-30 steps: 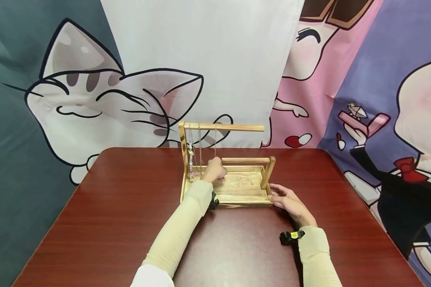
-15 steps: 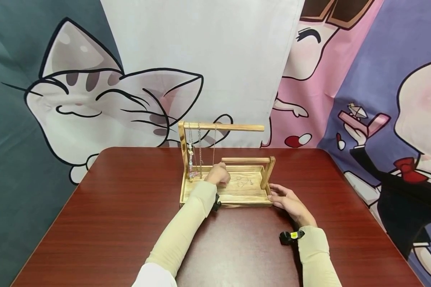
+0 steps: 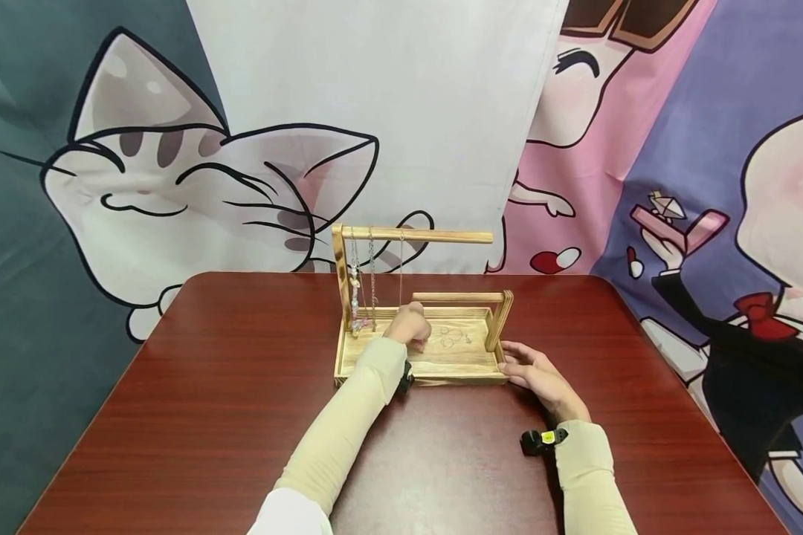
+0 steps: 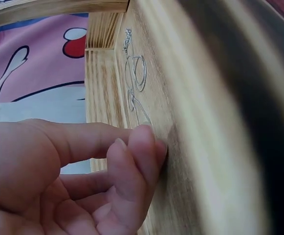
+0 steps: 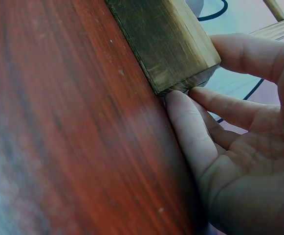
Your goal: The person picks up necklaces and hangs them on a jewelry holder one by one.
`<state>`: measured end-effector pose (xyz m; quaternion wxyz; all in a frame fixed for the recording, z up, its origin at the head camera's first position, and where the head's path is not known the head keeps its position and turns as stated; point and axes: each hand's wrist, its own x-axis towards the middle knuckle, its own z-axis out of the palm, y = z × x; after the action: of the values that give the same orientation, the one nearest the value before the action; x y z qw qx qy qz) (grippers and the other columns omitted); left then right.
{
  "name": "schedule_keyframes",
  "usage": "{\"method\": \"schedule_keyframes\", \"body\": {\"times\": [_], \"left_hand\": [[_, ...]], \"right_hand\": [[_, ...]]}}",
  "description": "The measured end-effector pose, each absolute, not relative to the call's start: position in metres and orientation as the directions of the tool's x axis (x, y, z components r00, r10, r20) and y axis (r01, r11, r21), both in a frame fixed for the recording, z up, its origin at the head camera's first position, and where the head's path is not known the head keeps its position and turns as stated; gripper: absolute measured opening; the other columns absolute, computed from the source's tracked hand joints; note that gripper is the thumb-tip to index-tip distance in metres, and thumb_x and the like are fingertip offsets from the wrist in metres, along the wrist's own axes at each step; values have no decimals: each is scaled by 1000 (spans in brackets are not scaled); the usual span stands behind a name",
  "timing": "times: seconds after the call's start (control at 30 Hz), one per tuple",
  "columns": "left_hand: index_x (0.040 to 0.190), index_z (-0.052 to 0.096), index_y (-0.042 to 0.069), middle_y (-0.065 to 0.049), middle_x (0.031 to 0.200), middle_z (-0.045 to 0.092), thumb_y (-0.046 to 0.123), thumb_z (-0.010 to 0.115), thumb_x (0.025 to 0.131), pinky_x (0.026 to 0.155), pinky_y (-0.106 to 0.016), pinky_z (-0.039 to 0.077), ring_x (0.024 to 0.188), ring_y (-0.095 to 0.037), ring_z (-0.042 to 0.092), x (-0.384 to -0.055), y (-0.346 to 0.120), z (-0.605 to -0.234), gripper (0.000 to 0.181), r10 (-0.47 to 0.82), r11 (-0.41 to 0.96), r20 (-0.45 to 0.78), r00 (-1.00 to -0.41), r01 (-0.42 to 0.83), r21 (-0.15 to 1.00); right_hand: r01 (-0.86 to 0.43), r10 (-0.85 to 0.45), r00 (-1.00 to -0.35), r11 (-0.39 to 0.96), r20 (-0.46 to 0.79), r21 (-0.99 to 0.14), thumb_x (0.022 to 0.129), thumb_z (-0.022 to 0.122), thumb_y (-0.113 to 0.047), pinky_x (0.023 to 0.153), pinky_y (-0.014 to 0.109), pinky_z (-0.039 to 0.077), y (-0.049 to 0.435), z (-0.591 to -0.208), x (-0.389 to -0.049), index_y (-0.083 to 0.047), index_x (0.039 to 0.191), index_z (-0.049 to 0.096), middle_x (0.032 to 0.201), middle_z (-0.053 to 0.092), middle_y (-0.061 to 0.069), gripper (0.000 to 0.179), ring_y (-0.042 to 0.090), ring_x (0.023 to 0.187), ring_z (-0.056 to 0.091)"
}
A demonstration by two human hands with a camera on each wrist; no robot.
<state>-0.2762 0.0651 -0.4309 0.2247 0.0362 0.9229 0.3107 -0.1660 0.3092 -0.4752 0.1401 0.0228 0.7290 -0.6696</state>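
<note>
A wooden jewelry stand (image 3: 455, 374) with a tray base and two bars stands on the table. My left hand (image 3: 410, 325) reaches down inside the tray. In the left wrist view, the left thumb and fingertips (image 4: 144, 134) pinch at the end of a thin silver necklace (image 4: 139, 73), whose loops lie on the tray floor; the pinched part is hidden. At the tray's right end, my right hand (image 3: 538, 379) holds the corner, fingers (image 5: 185, 115) against its side and lower edge. A beaded necklace (image 3: 355, 297) and several thin chains (image 3: 372, 275) hang from the tall bar.
The lower bar (image 3: 458, 297) runs over the tray's right half, held by an upright (image 3: 500, 323). The tall bar (image 3: 435, 236) rises above the left half. Beneath is a reddish-brown table (image 3: 227, 386); a printed cloth backdrop (image 3: 375, 111) hangs behind.
My left hand has shifted slightly right and down into the tray, then stayed nearly still. The thin chain behind it swayed a little. My right hand has kept its place at the tray corner.
</note>
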Motion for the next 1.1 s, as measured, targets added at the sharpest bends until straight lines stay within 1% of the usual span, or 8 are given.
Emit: {"method": "schedule_keyframes", "body": {"times": [0.2, 0.33, 0.53, 0.63, 0.73, 0.93, 1.0, 1.1], "left_hand": [[97, 47, 4, -24, 118, 47, -4, 54, 77, 50, -29, 52, 43, -15, 58, -276, 63, -430, 23, 214, 791, -379, -900, -68, 609], [91, 47, 3, -22, 110, 51, -4, 53, 78, 49, -29, 52, 44, -17, 58, -276, 62, -429, 16, 220, 775, -353, -909, -57, 630], [89, 48, 5, -18, 108, 50, -3, 56, 77, 42, -24, 45, 41, -13, 52, -276, 63, -429, 17, 220, 801, -351, -910, -36, 597], [95, 48, 6, -18, 111, 49, -2, 56, 77, 39, -22, 42, 40, -11, 49, -277, 65, -430, 21, 237, 825, -368, -899, -14, 565], [104, 49, 5, -19, 111, 54, -2, 54, 79, 38, -22, 41, 40, -12, 49, -277, 67, -431, 27, 267, 833, -375, -888, 17, 553], [124, 41, 2, -17, 113, 55, -2, 48, 85, 44, -26, 47, 48, -17, 59, -277, 70, -433, 40, 315, 827, -405, -859, 39, 561], [130, 38, 3, -17, 116, 52, -1, 47, 86, 43, -26, 44, 50, -18, 59, -278, 70, -433, 45, 323, 828, -426, -845, 34, 560], [133, 35, 4, -15, 111, 51, -2, 46, 86, 39, -25, 38, 47, -17, 54, -279, 69, -432, 49, 335, 831, -445, -830, 38, 554]], "right_hand": [[218, -149, -961, 99, -231, -971, 85, 58, -5, 80, 24, 48, 308, -474, -166, 0, 140, 28, 137, 37, 25, 63, 15, 106, 54], [220, -154, -960, 102, -234, -970, 86, 58, -6, 81, 24, 48, 308, -475, -166, -1, 140, 28, 138, 37, 24, 62, 16, 107, 54], [223, -154, -960, 95, -235, -970, 85, 60, -7, 82, 24, 48, 309, -476, -166, -2, 140, 29, 138, 37, 23, 63, 18, 109, 53], [222, -156, -960, 92, -234, -971, 85, 59, -7, 82, 24, 48, 309, -476, -166, -2, 140, 29, 138, 37, 24, 63, 18, 109, 53], [224, -155, -959, 90, -236, -970, 85, 59, -6, 82, 24, 48, 309, -476, -166, -1, 140, 29, 137, 37, 24, 63, 17, 108, 53], [215, -182, -958, 58, -222, -975, 86, 58, -4, 82, 24, 48, 309, -476, -166, 2, 140, 25, 137, 35, 28, 64, 17, 107, 54], [213, -186, -958, 47, -218, -976, 86, 58, -4, 82, 24, 48, 309, -476, -166, 2, 140, 25, 137, 34, 29, 64, 16, 107, 54], [209, -183, -960, 49, -214, -977, 85, 59, -5, 81, 23, 48, 309, -477, -166, 2, 140, 25, 136, 35, 29, 65, 15, 106, 54]]}}
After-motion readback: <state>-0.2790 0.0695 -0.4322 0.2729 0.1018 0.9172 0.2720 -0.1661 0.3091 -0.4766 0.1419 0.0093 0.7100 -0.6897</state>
